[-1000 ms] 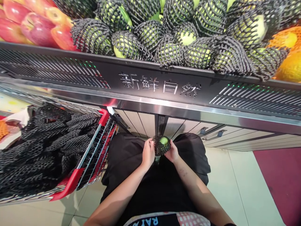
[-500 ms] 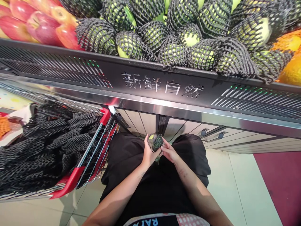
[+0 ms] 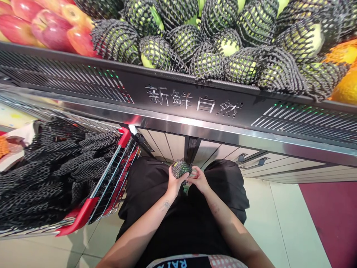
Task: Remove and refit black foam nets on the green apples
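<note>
Item: green fruit in a black foam net (image 3: pixel 181 168), held low in front of the person's body, below the front edge of the display shelf (image 3: pixel 178 108).

Left hand (image 3: pixel 174 182): cupped under and around the netted fruit, fingers closed on it, bearing its weight.

Right hand (image 3: pixel 198 179): fingertips pinching the net's loose edge on the fruit's right side; the hand touches the net rather than gripping the fruit itself.

Change noted: a second ago both hands gripped the fruit from either side with bare green skin showing at the top; half a second ago a small yellow-green opening was still visible. Now the net covers nearly all that shows, with only slivers of green between the mesh. Judged from this, the sleeve is drawn fully over the fruit and the right hand is settling its end.

Surroundings: pile of netted green fruit (image 3: pixel 212 56) on the shelf above; red apples (image 3: pixel 41 26) at the upper left; orange fruit (image 3: pixel 344 80) at the right; shopping cart (image 3: pixel 111 178) with red trim to the left, heaped with empty black nets (image 3: pixel 50 175); tiled floor (image 3: pixel 279 216).
</note>
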Tool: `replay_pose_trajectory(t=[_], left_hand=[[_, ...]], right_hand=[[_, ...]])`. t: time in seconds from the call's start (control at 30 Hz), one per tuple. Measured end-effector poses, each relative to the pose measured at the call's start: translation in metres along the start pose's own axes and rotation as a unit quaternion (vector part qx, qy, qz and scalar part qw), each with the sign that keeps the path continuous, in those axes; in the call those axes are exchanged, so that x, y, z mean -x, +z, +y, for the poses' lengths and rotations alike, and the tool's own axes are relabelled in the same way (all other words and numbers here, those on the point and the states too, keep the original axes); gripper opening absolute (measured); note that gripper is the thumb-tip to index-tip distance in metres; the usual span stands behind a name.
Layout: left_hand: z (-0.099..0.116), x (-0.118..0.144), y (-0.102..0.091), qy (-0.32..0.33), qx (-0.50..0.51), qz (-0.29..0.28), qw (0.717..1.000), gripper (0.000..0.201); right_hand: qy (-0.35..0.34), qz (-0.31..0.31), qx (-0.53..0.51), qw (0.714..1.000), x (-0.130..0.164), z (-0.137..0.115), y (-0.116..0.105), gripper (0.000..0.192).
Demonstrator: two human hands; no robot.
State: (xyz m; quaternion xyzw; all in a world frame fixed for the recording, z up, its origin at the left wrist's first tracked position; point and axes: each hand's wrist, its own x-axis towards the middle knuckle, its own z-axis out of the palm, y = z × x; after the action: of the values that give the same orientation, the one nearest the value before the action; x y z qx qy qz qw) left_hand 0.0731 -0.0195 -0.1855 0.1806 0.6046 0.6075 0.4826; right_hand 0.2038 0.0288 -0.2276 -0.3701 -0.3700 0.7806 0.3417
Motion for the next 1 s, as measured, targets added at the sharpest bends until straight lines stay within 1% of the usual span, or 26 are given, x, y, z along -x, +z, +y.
replay_pose_trajectory(t=[0.1, 0.23, 0.33, 0.4, 0.43, 0.47, 0.5, 0.53, 0.57, 0.6, 0.63, 0.67, 0.7, 0.73, 0.77, 0.83, 0.87, 0.9, 0.93, 0.97, 1.0], left_hand=[[0.004, 0.000, 0.000, 0.023, -0.010, 0.007, 1.000, 0.084], [0.004, 0.000, 0.000, 0.042, -0.053, -0.001, 0.998, 0.082], [0.004, -0.001, 0.000, 0.050, -0.083, -0.004, 0.995, 0.084], [0.010, -0.001, -0.001, 0.064, -0.100, -0.001, 0.993, 0.084], [0.015, -0.001, -0.003, 0.080, -0.110, 0.004, 0.991, 0.084], [0.021, -0.001, -0.004, 0.102, -0.122, 0.013, 0.987, 0.084], [0.029, -0.002, -0.005, 0.128, -0.135, 0.026, 0.982, 0.084], [0.038, -0.002, -0.007, 0.155, -0.148, 0.046, 0.976, 0.084], [0.048, -0.004, -0.008, 0.181, -0.158, 0.072, 0.968, 0.084], [0.059, -0.006, -0.009, 0.206, -0.165, 0.101, 0.959, 0.085], [0.072, -0.008, -0.009, 0.231, -0.166, 0.132, 0.949, 0.085], [0.086, -0.012, -0.008, 0.262, -0.163, 0.161, 0.938, 0.084], [0.101, -0.017, -0.007, 0.297, -0.157, 0.191, 0.922, 0.085], [0.118, -0.022, -0.006, 0.338, -0.150, 0.223, 0.902, 0.086], [0.136, -0.027, -0.004, 0.380, -0.144, 0.255, 0.878, 0.087], [0.175, -0.038, 0.001, 0.462, -0.128, 0.320, 0.817, 0.091], [0.196, -0.043, 0.004, 0.498, -0.120, 0.348, 0.785, 0.094], [0.218, -0.049, 0.008, 0.530, -0.112, 0.368, 0.756, 0.095], [0.240, -0.053, 0.013, 0.562, -0.105, 0.380, 0.727, 0.096], [0.263, -0.058, 0.018, 0.596, -0.099, 0.382, 0.699, 0.096], [0.288, -0.062, 0.025, 0.629, -0.096, 0.376, 0.674, 0.097]], right_hand=[[-0.019, 0.044, 0.042, 0.998, -0.003, 0.006, -0.001, 0.054], [-0.049, 0.109, 0.115, 0.986, -0.004, 0.005, -0.001, 0.039], [-0.096, 0.146, 0.179, 0.968, 0.004, -0.012, 0.000, 0.034], [-0.143, 0.163, 0.236, 0.947, 0.013, -0.029, -0.004, 0.033], [-0.168, 0.178, 0.280, 0.928, 0.019, -0.038, -0.008, 0.033], [-0.192, 0.203, 0.355, 0.892, 0.025, -0.046, -0.014, 0.034], [-0.204, 0.240, 0.437, 0.842, 0.030, -0.052, -0.021, 0.037], [-0.196, 0.276, 0.516, 0.787, 0.035, -0.057, -0.030, 0.043], [-0.173, 0.313, 0.580, 0.732, 0.038, -0.060, -0.039, 0.050], [-0.136, 0.348, 0.628, 0.683, 0.039, -0.062, -0.048, 0.057], [-0.093, 0.375, 0.661, 0.643, 0.038, -0.062, -0.057, 0.065], [-0.052, 0.395, 0.682, 0.613, 0.035, -0.063, -0.065, 0.074], [-0.016, 0.414, 0.689, 0.595, 0.030, -0.064, -0.073, 0.083], [0.016, 0.440, 0.681, 0.585, 0.024, -0.066, -0.080, 0.093], [0.045, 0.468, 0.660, 0.586, 0.018, -0.067, -0.086, 0.101], [0.084, 0.510, 0.601, 0.610, 0.007, -0.069, -0.098, 0.107], [0.088, 0.521, 0.579, 0.621, 0.003, -0.069, -0.103, 0.104], [0.075, 0.526, 0.572, 0.625, 0.000, -0.067, -0.107, 0.098], [0.042, 0.538, 0.580, 0.610, -0.001, -0.064, -0.110, 0.089], [0.003, 0.551, 0.591, 0.589, 0.000, -0.061, -0.113, 0.081], [-0.035, 0.554, 0.595, 0.581, 0.002, -0.059, -0.114, 0.075]])
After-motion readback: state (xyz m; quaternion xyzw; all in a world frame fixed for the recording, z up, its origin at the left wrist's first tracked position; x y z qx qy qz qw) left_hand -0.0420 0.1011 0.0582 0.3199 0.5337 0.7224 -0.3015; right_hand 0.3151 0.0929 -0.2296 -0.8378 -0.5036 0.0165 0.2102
